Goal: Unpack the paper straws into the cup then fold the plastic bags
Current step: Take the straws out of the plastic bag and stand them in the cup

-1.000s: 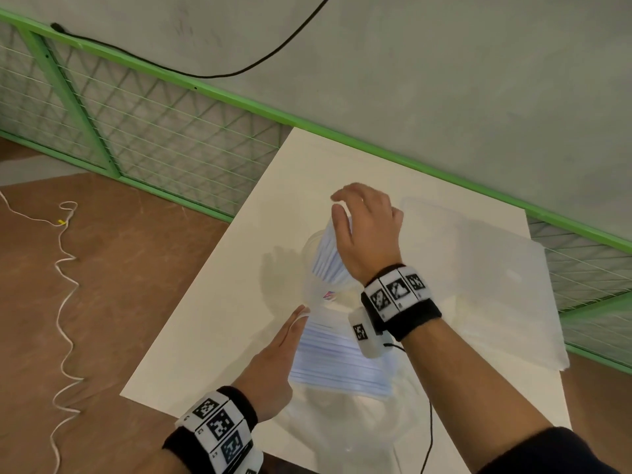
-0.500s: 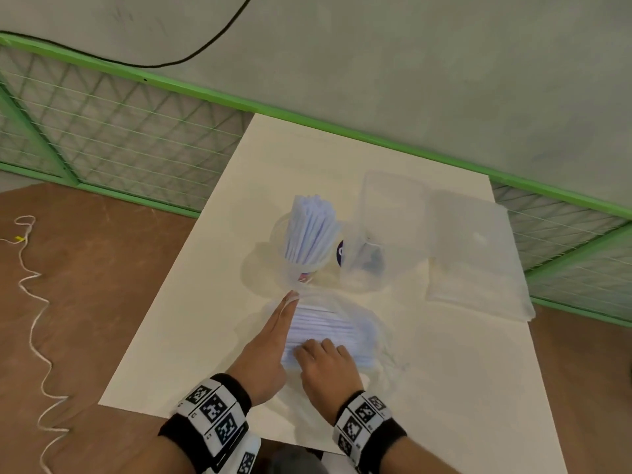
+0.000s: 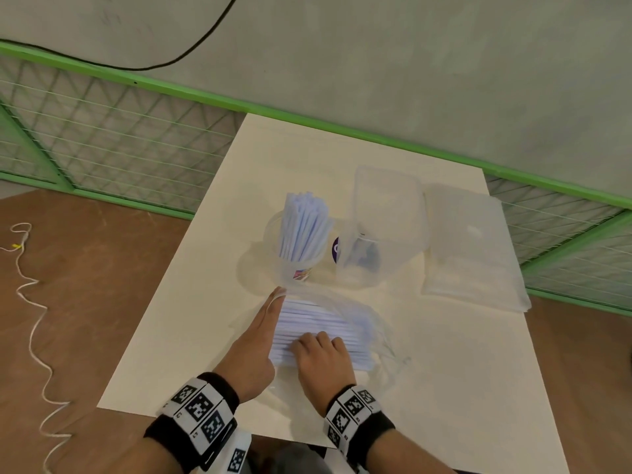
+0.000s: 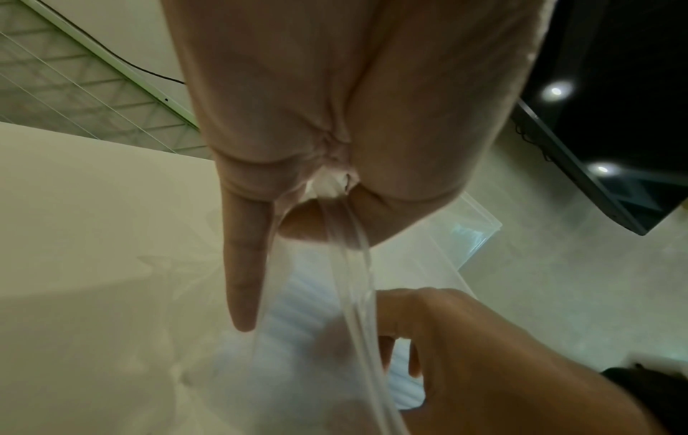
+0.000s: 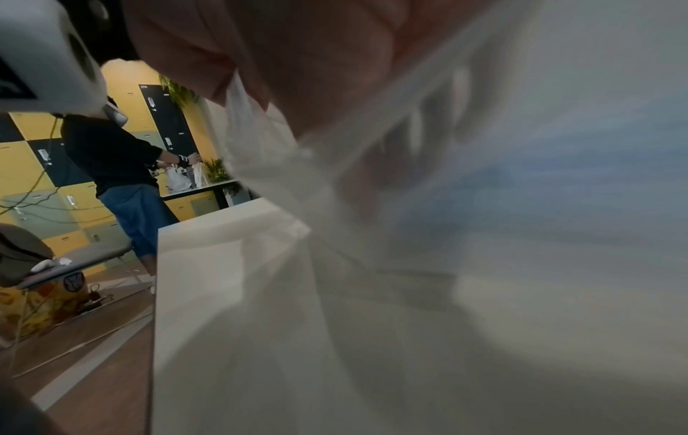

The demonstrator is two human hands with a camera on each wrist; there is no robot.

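Note:
A clear cup (image 3: pixel 294 260) stands upright mid-table with a bunch of white paper straws (image 3: pixel 304 227) in it. In front of it lies a clear plastic bag (image 3: pixel 372 325) with more straws (image 3: pixel 318 321) inside. My left hand (image 3: pixel 272 313) lies along the bag's left end; in the left wrist view its thumb and a finger pinch the bag's film (image 4: pixel 335 232) while another finger (image 4: pixel 244 279) points straight. My right hand (image 3: pixel 316 342) rests on the straws with curled fingers (image 4: pixel 394 323) that grip a bunch of them. The right wrist view is a blur of plastic (image 5: pixel 484 206).
A second clear container (image 3: pixel 383 234) stands right of the cup. Flat plastic bags (image 3: pixel 472 258) lie at the table's right edge. The white table (image 3: pixel 178 336) ends near my wrists. A green mesh fence (image 3: pixel 113 138) runs behind. Another person (image 5: pixel 119 164) stands in the background.
My right hand has left the straws standing in the cup and come back down onto the straws in the bag. The left hand has stayed at the bag's left end.

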